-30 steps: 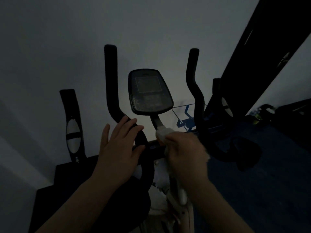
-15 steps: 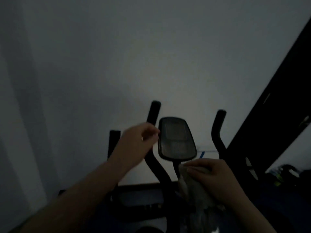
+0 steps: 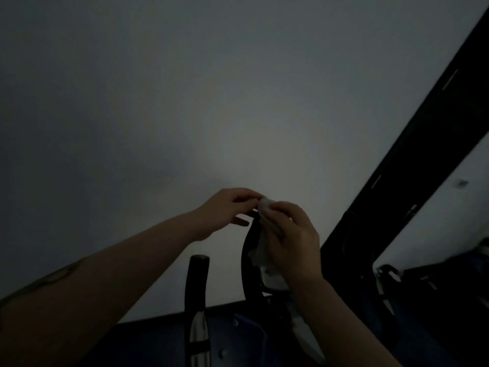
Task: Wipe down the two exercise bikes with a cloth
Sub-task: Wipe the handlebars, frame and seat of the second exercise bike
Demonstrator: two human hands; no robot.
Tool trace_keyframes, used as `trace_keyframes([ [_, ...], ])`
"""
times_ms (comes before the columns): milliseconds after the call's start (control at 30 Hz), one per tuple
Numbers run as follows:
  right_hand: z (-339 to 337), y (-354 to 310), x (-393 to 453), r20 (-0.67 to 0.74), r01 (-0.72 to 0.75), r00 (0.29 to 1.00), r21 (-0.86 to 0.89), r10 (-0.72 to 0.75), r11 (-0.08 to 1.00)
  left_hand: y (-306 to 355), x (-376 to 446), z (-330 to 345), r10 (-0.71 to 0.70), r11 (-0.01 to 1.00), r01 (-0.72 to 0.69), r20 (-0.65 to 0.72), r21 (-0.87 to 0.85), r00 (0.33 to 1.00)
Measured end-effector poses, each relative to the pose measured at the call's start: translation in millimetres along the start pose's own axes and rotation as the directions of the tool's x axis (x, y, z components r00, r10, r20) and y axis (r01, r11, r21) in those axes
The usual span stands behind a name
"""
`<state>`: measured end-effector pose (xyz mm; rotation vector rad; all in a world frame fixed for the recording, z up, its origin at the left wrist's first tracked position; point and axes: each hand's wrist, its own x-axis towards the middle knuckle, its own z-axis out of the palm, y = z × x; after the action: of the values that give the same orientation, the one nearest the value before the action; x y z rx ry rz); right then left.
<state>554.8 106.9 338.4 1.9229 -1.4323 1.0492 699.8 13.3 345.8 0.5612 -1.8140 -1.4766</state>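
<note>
The room is dim. My right hand [image 3: 293, 242] holds a white cloth [image 3: 264, 250] against the top of the exercise bike's black curved handlebar [image 3: 247, 250]. The cloth hangs down along the bar below my fingers. My left hand [image 3: 227, 210] is raised at the bar's tip, its fingertips pinching the upper end of the cloth beside my right hand. A second black upright handle [image 3: 197, 282] of the bike stands lower left, with a pale patch on its stem. The console is hidden behind my right hand.
A plain pale wall [image 3: 185, 102] fills most of the view. A tall black slanted frame [image 3: 412, 165] leans at the right. Dark equipment [image 3: 436, 300] sits on the blue floor at the lower right.
The view has tilted further up toward the wall. My right hand moved with the cloth from the console stem up to the handlebar's top. My left hand came across to meet it there.
</note>
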Motion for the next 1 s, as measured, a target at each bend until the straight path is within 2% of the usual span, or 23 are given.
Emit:
trace_keyframes([
  [67, 6, -3, -19, 0.135, 0.111, 0.986, -0.057, -0.103, 0.992, -4, 2, -6, 0.016, 0.999, -0.014, 0.058, -0.029, 0.998],
  [133, 0, -1, -27, 0.26, 0.151, 0.957, -0.052, -0.132, 0.987, -7, 3, -7, 0.035, 0.998, -0.031, 0.08, -0.045, 0.996],
  [167, -4, 2, -23, 0.258, 0.133, 0.959, -0.042, -0.118, 0.99, -8, 4, -7, 0.044, 0.997, -0.039, 0.078, -0.066, 0.996],
  [233, -12, 3, -7, 0.156, 0.109, 0.982, -0.03, -0.103, 0.994, -13, 5, -6, 0.058, 0.993, -0.051, 0.067, -0.111, 0.996],
  [300, -13, 0, 6, 0.077, 0.165, 0.984, -0.064, -0.16, 0.984, -17, 5, -3, 0.066, 0.99, -0.059, 0.052, -0.13, 0.996],
  [367, -1, -1, 5, 0.089, 0.231, 0.971, -0.122, -0.221, 0.965, -20, 4, -2, 0.063, 0.986, -0.055, 0.047, -0.159, 0.997],
  [467, 16, 1, -12, 0.144, 0.245, 0.963, -0.128, -0.227, 0.961, -22, 0, 1, 0.057, 0.981, -0.052, 0.02, -0.188, 0.998],
  [567, 19, 4, -29, 0.291, 0.258, 0.926, -0.028, -0.239, 0.966, -22, -6, 6, 0.113, 0.993, -0.113, -0.043, -0.017, 0.993],
  [633, 13, 1, -34, 0.39, 0.185, 0.898, 0.086, -0.204, 0.979, -25, -12, 10, 0.212, 0.968, -0.196, -0.089, 0.158, 0.973],
  [700, 2, -1, -33, 0.475, 0.07, 0.867, 0.176, -0.147, 0.982, -30, -21, 12, 0.345, 0.896, -0.305, -0.073, 0.321, 0.936],
  [767, -8, -2, -30, 0.571, 0.004, 0.81, 0.222, -0.134, 0.975, -33, -30, 13, 0.414, 0.817, -0.39, 0.039, 0.425, 0.909],
  [867, -20, -3, -32, 0.693, -0.028, 0.707, 0.226, -0.141, 0.974, -34, -41, 17, 0.384, 0.702, -0.458, 0.251, 0.545, 0.888],
  [933, -28, -8, -38, 0.742, 0.008, 0.646, 0.228, -0.179, 0.974, -35, -46, 20, 0.312, 0.64, -0.46, 0.338, 0.616, 0.888],
  [1000, -36, -11, -48, 0.767, 0.11, 0.589, 0.237, -0.255, 0.965, -37, -50, 23, 0.269, 0.579, -0.468, 0.385, 0.668, 0.883],
])
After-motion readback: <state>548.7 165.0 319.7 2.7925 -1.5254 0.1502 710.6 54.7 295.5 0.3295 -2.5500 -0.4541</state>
